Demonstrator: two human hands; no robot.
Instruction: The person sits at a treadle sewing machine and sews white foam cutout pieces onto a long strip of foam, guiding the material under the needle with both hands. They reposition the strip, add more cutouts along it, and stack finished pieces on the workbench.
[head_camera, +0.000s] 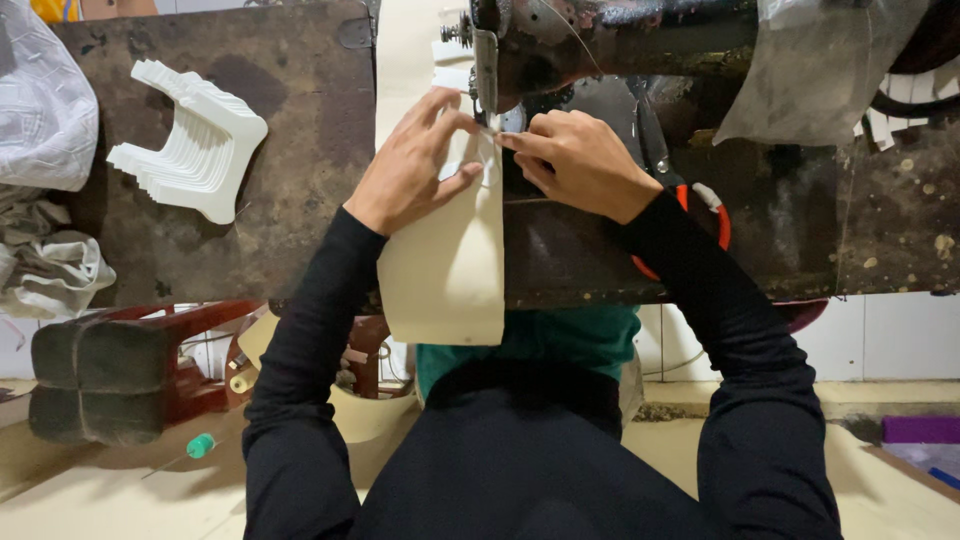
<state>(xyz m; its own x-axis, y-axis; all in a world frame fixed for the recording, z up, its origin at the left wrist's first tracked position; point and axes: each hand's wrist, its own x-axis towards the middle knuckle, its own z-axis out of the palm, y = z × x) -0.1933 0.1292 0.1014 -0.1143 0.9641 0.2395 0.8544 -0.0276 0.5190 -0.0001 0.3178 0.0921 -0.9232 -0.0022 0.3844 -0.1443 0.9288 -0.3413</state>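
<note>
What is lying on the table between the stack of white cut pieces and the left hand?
In the head view, nothing: only bare, dark, stained table between the stack of white cut pieces and the left hand.

Stack of cut pieces (196, 142) left on table (300, 200), sewing machine (600, 40) right, strip (450, 260) between, probably overhanging.

Bench (300, 130) was dark brown, blotchy, pale speckles at its right end. Cream strip (450, 260) lay plain, no pattern, at bench middle. Stack of white cut pieces (195, 135) left of strip. Sewing machine (600, 40) above strip: black, worn, rusty patches. Scissors (715, 215) right of strip had red-orange handles. Sleeves (310, 340) black, garment below strip teal (560, 335). Stool (120, 370) lower left of strip: dark red frame, dark olive pad. Green-capped tool (200, 446) below stool. Purple item (920, 430) far lower right.
</note>
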